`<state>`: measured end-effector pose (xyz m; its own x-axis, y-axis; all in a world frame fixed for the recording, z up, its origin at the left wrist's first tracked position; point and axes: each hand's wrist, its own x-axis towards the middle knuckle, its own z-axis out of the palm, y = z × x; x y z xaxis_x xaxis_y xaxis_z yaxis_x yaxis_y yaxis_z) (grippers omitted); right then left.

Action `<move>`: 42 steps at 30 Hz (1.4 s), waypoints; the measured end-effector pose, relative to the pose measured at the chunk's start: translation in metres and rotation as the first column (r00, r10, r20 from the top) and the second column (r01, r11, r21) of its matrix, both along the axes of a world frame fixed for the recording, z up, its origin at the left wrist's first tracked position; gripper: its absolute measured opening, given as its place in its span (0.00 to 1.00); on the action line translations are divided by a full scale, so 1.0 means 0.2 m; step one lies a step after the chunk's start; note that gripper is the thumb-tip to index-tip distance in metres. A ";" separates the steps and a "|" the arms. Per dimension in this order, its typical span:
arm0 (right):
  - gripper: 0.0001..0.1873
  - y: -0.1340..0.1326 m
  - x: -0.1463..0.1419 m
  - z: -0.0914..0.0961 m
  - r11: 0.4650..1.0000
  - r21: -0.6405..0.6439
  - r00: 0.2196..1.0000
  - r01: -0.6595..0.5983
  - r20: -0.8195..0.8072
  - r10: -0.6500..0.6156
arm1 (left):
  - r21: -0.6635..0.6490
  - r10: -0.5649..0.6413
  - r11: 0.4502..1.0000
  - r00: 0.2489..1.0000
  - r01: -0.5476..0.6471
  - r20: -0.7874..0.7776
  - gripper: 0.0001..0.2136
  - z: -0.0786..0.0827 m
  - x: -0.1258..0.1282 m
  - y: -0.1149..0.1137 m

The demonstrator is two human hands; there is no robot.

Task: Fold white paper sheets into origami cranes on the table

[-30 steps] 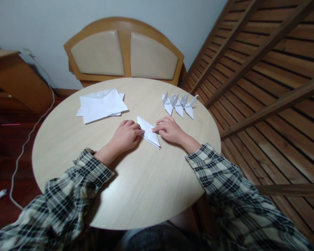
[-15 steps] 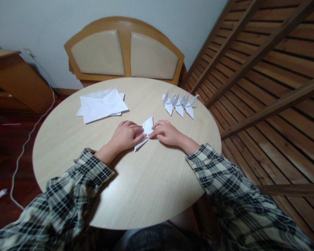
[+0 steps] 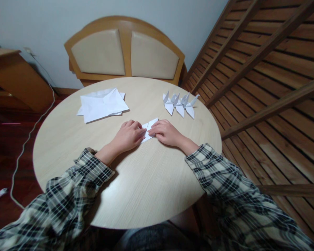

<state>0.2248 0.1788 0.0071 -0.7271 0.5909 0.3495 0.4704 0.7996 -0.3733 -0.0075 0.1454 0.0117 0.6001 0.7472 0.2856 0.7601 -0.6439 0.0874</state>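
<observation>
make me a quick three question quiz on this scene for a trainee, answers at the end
1. True or false: the left hand and the right hand both touch the small folded paper.
2. Where on the table are the paper birds? (a) under the left hand (b) at the near edge (c) beyond the right hand
3. Fill in: the stacked white sheets lie on the person's ____ side.

Key: 1 true; 2 c; 3 left
</observation>
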 end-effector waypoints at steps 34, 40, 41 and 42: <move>0.04 0.01 0.03 0.03 0.998 -0.029 0.995 -0.059 0.085 0.061 | 0.006 -0.160 0.987 0.973 0.161 0.164 0.13 -0.05 -0.02 0.06; 0.04 0.02 0.03 0.03 0.998 -0.010 0.994 -0.058 0.093 0.059 | 0.011 -0.158 0.987 0.975 0.159 0.154 0.13 -0.06 -0.02 0.07; 0.05 0.02 0.03 0.03 0.998 -0.011 0.994 -0.059 0.093 0.060 | 0.010 -0.157 0.988 0.976 0.157 0.154 0.14 -0.06 -0.02 0.07; 0.05 0.02 0.03 0.03 0.998 -0.011 0.994 -0.061 0.093 0.061 | 0.008 -0.155 0.988 0.976 0.156 0.153 0.14 -0.06 -0.02 0.07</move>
<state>0.2304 0.1818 0.0131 -0.7911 0.5471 0.2736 0.4540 0.8249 -0.3368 -0.0118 0.1586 -0.0008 0.6585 0.6494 0.3802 0.6280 -0.7526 0.1978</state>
